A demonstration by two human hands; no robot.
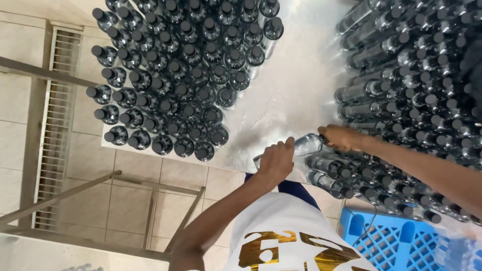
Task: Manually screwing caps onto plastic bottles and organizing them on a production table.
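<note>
At the bench's near edge, both hands grasp one clear bottle (306, 145) lying on its side: left hand (275, 161) clenched round its base end, right hand (341, 137) closed over its cap end. Far-left part of bench (296, 85): dense block of upright capped bottles (186, 75), seemingly the finished lot. Right side: large heap of bottles lying down (401, 100), apparently unhandled, so much remains. Blue crate (386, 241) sits below.

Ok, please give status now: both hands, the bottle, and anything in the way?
Left hand and right hand hold one clear bottle. Lying over metal table. Capped bottles both sides.
</note>
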